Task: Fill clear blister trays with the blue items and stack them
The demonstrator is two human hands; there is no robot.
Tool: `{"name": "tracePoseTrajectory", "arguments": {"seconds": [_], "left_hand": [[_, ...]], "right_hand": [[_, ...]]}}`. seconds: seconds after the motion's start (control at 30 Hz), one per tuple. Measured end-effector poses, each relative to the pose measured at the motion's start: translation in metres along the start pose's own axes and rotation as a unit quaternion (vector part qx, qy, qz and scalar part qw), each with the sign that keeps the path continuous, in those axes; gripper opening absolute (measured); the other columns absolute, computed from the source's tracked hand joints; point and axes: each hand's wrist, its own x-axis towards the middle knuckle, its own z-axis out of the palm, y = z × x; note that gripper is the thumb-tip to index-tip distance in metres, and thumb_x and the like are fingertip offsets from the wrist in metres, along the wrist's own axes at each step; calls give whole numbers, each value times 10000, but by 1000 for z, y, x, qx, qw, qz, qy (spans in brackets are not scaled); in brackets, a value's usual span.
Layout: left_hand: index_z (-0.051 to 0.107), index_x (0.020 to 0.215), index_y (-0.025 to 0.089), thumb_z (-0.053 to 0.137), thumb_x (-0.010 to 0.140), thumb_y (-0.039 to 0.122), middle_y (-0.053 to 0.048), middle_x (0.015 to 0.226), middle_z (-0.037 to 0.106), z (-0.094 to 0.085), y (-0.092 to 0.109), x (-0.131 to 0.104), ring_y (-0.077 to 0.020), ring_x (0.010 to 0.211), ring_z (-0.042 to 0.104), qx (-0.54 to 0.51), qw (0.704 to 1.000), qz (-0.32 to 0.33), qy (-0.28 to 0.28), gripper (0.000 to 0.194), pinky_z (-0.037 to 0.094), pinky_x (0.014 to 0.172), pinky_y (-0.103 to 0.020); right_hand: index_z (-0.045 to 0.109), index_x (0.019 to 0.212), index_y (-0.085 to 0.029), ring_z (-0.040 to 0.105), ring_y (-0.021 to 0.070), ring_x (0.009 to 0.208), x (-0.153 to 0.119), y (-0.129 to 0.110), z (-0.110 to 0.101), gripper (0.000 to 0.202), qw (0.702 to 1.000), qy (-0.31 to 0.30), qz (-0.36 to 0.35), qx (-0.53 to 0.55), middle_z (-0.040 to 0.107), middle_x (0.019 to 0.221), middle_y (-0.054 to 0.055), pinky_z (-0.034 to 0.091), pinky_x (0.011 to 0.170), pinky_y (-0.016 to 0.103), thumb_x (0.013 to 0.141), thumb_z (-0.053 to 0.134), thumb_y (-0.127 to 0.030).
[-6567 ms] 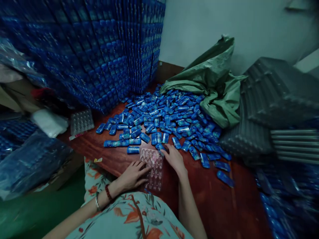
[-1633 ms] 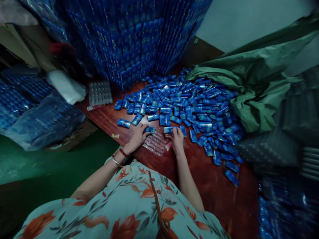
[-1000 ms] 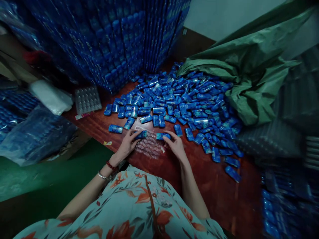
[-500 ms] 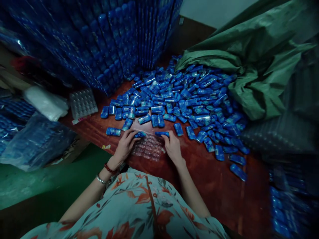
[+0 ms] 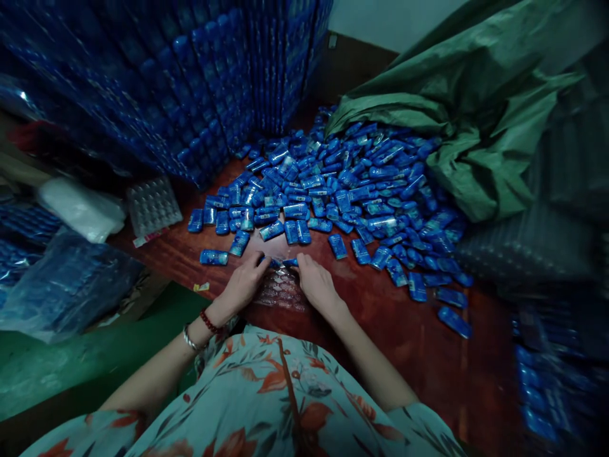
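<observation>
A clear plastic tray (image 5: 281, 291) with moulded hollows lies on the red-brown table (image 5: 371, 343) close to my body. At its far left corner, my left hand (image 5: 243, 279) has its fingers closed on a small blue pack. My right hand (image 5: 316, 279) grips another blue pack (image 5: 290, 261) at the far right corner; the fingers cover much of it. Both packs are over the tray's far edge, near each other. Beyond the hands spreads a large heap of blue packs (image 5: 314, 181), with a few loose ones nearer me, one of them (image 5: 214, 257) left of my left hand.
Tall stacks of blue packs (image 5: 209, 82) rise behind the table at left. Another clear tray (image 5: 153, 206) sits at the table's left edge, near a white plastic bundle (image 5: 80, 206). A green sack (image 5: 480, 127) overhangs the heap at right. Wrapped blue packs (image 5: 71, 279) stand left.
Both hands have moved inward over the tray's far edge, bringing the two held packs closer together. The whole view has shifted slightly.
</observation>
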Motion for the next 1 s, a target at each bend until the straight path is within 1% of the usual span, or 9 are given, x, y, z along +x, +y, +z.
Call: {"name": "tracePoseTrajectory", "arguments": {"seconds": [0.1, 0.17, 0.23, 0.3, 0.4, 0.53, 0.67, 0.83, 1.0], "left_hand": [[468, 1174, 142, 384, 900, 143, -135, 1126, 511, -5, 6, 11, -207, 910, 593, 48, 997, -38, -49, 286, 515, 694, -285], [476, 1145, 136, 365, 889, 100, -133, 1109, 513, -9, 11, 19, -208, 910, 589, 61, 995, -47, -67, 281, 511, 713, -296], [487, 1108, 127, 332, 863, 38, -135, 1082, 516, -12, 14, 25, -209, 910, 583, 71, 994, -33, -80, 303, 507, 757, -325], [493, 1087, 116, 304, 844, 6, -139, 1061, 520, -15, 14, 28, -207, 904, 577, 81, 992, 0, -99, 327, 503, 788, -350], [488, 1097, 105, 278, 839, 2, -140, 1055, 522, -21, 12, 29, -196, 854, 575, 103, 984, 45, -137, 348, 514, 759, -349], [495, 1083, 83, 284, 836, 10, -143, 1047, 525, -31, 14, 28, -182, 794, 577, 128, 972, 63, -189, 333, 524, 723, -346], [513, 1054, 69, 333, 850, 49, -149, 1010, 532, -37, 26, 32, -209, 841, 582, 157, 957, 74, -231, 274, 519, 750, -371], [529, 1020, 92, 308, 876, 42, -138, 979, 533, -36, 32, 39, -223, 870, 594, 171, 953, 72, -238, 269, 517, 742, -369], [523, 1015, 97, 311, 868, 35, -126, 999, 531, -36, 19, 41, -197, 828, 589, 149, 963, 75, -211, 265, 513, 723, -338]], "right_hand": [[435, 1113, -185, 615, 188, 895, 1, -2, -6, 234, 1000, -4, -12, -29, 598, 1011, 86, 427, 698, 264, 976, 273, -284], [427, 1126, -178, 624, 190, 872, 1, -3, -9, 237, 999, -13, -15, -46, 600, 1003, 94, 431, 674, 263, 974, 270, -269], [423, 1137, -169, 629, 189, 869, 0, -5, -11, 243, 998, -20, -16, -63, 601, 997, 105, 433, 662, 256, 972, 266, -254], [429, 1129, -162, 633, 189, 869, -1, -7, -14, 247, 997, -24, -19, -77, 602, 990, 114, 435, 656, 251, 971, 258, -246], [438, 1119, -156, 643, 191, 843, 1, -8, -19, 249, 995, -35, -27, -91, 606, 985, 118, 440, 634, 253, 969, 258, -243], [447, 1143, -158, 649, 197, 827, 2, -8, -25, 279, 992, -46, -39, -112, 615, 984, 123, 456, 648, 275, 947, 249, -146], [450, 1169, -157, 644, 212, 850, 2, -12, -26, 325, 989, -38, -54, -130, 622, 987, 139, 473, 688, 300, 922, 248, -96], [467, 1127, -132, 649, 233, 871, 6, -19, -29, 306, 986, -64, -56, -141, 622, 985, 170, 487, 673, 311, 919, 247, -88], [439, 1155, -125, 658, 224, 877, 14, -10, -37, 300, 985, -87, -74, -128, 638, 978, 167, 481, 677, 291, 917, 259, -98]]}}
